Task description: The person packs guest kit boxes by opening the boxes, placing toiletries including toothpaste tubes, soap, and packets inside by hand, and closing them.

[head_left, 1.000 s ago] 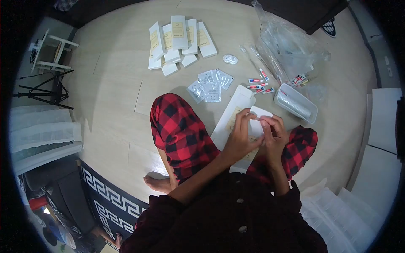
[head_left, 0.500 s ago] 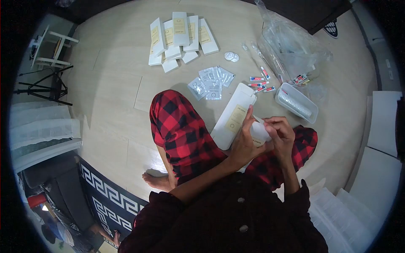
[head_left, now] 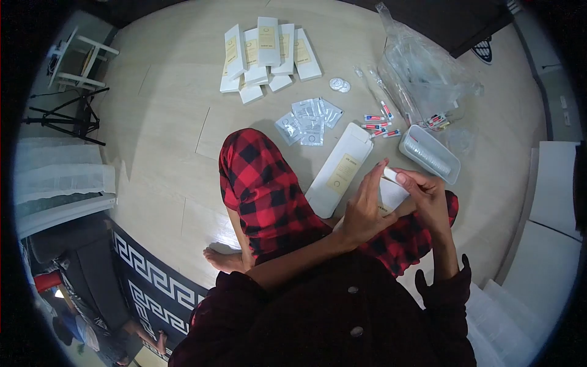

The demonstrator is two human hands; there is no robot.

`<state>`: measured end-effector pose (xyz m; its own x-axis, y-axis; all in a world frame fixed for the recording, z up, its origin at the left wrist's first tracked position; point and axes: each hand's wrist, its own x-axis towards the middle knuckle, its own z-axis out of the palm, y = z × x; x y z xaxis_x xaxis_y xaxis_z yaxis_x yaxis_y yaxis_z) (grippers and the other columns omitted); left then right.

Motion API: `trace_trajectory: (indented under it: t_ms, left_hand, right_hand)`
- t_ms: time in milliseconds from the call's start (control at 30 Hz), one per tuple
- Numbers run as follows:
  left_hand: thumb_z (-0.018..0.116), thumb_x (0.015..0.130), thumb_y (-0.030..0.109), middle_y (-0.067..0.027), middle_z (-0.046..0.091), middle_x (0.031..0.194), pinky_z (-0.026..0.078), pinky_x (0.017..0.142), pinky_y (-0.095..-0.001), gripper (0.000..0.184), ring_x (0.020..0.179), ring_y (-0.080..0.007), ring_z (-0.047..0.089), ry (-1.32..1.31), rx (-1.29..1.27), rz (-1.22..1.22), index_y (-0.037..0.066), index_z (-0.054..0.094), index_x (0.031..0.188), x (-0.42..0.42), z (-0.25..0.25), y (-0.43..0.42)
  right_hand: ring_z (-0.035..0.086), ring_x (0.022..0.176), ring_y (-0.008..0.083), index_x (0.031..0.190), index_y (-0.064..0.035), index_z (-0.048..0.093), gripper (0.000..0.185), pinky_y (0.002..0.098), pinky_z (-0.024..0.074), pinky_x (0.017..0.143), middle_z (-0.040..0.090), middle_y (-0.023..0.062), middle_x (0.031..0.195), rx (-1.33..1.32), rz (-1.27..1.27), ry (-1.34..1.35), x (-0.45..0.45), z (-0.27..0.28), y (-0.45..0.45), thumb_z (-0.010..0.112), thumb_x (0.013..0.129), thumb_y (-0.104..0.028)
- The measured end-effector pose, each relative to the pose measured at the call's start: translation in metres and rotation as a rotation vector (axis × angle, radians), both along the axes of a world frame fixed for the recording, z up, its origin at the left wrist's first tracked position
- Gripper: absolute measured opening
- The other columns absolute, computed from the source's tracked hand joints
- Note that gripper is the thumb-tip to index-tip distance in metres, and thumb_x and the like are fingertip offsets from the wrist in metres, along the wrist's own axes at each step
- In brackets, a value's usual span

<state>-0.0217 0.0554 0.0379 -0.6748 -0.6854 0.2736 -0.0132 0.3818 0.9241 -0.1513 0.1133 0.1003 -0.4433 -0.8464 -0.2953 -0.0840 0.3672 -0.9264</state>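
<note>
Between my hands is a white box with a pale label, tilted over my lap. My left hand is wrapped along its near side, fingers pointing up. My right hand pinches the box's end flap at the top. Another white box with a cream label lies flat on the floor just beyond my left hand. Farther off are several foil sachets, small toothpaste tubes and a white tray holding a row of round packets.
Several labelled white boxes are piled at the back. Round white packets, wrapped toothbrushes and a clear plastic bag lie on the floor. A black tripod stands at left; another person's arm shows at lower left.
The held box has tilted and moved slightly right with both hands. My right hand has shifted right, and the flap at its fingertips is folded over. The view has shifted a little.
</note>
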Motion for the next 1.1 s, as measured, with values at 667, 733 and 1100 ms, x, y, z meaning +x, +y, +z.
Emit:
trace_trajectory:
  t_ms: [667,733,1100]
  left_hand:
    - [0.072,0.064,0.013,-0.0192,0.032,0.135,0.042,0.093,-0.0431,0.093,0.12,-0.0377,0.04,-0.156,0.139,-0.051,0.003,0.016,0.138,0.006,-0.011,0.007]
    - [0.073,0.065,0.015,-0.0197,0.033,0.134,0.043,0.091,-0.0437,0.094,0.119,-0.0384,0.041,-0.185,0.161,-0.047,0.003,0.015,0.138,0.005,-0.013,0.007]
    - [0.074,0.069,0.022,-0.0196,0.035,0.132,0.041,0.093,-0.0435,0.088,0.119,-0.0394,0.04,-0.159,0.24,-0.068,0.003,0.02,0.136,0.007,-0.02,-0.005]
  right_hand:
    - [0.052,0.067,0.0141,0.096,-0.0043,0.068,0.021,0.0266,0.0432,0.057,0.053,0.0065,0.075,0.002,0.171,0.419,0.003,-0.007,0.001,0.069,0.074,-0.003]
    - [0.053,0.068,0.0163,0.098,-0.0047,0.067,0.024,0.0275,0.0435,0.057,0.053,0.0076,0.078,-0.052,0.147,0.485,0.009,-0.014,0.006,0.069,0.073,-0.003]
    - [0.058,0.092,0.0191,0.105,-0.0037,0.064,0.028,0.0275,0.0474,0.07,0.058,0.0079,0.108,-0.131,-0.038,0.32,0.011,-0.051,0.012,0.065,0.077,-0.004]
